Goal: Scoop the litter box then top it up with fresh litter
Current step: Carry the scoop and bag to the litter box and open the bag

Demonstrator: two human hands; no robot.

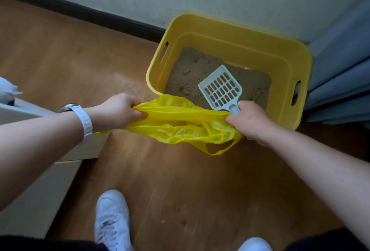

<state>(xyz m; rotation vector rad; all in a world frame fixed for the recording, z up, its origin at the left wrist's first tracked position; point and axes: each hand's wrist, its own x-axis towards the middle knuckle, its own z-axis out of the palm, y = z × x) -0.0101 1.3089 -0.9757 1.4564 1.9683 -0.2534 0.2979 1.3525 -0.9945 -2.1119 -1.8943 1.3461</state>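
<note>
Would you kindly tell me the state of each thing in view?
litter box: uncovered, partly filled.
bag: bunched, stretched taut.
scoop: empty, over litter box.
left hand: grips bag.
right hand: grips bag and scoop.

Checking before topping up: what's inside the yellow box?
Brown litter with a few clumps covers the floor of the yellow box. The scoop and yellow bag hide the near edge.

A yellow litter box [240,50], part-filled with brown litter [190,74], is set on the floor [180,180], a pale slotted scoop [222,88] held over it beside a crumpled yellow bag [180,122].
</note>
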